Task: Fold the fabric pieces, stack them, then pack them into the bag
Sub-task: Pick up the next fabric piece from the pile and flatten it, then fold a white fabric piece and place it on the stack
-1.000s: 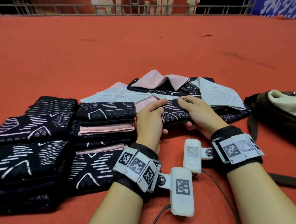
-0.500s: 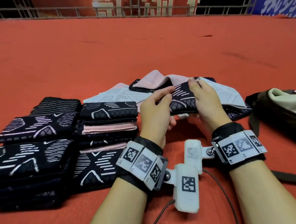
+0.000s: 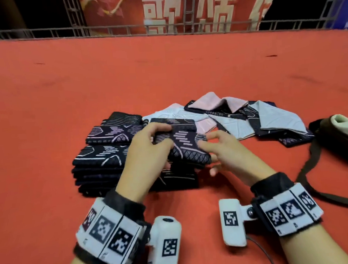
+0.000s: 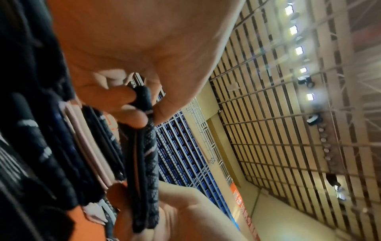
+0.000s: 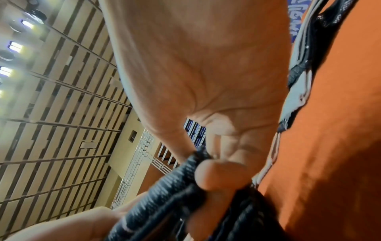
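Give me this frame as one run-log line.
phase: stacking | left hand: pinches folded piece | right hand: pinches same piece | over stack | bag: untouched

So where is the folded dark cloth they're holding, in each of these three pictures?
Head view: the folded cloth is at centre, between both hands, over the stacks.
Left wrist view: the folded cloth is edge-on, lower middle, pinched at its top.
Right wrist view: the folded cloth is at bottom centre, under the thumb.
Shared landmark: the orange floor.

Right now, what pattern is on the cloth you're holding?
Dark folded cloth with pale stripes and lines; head view.
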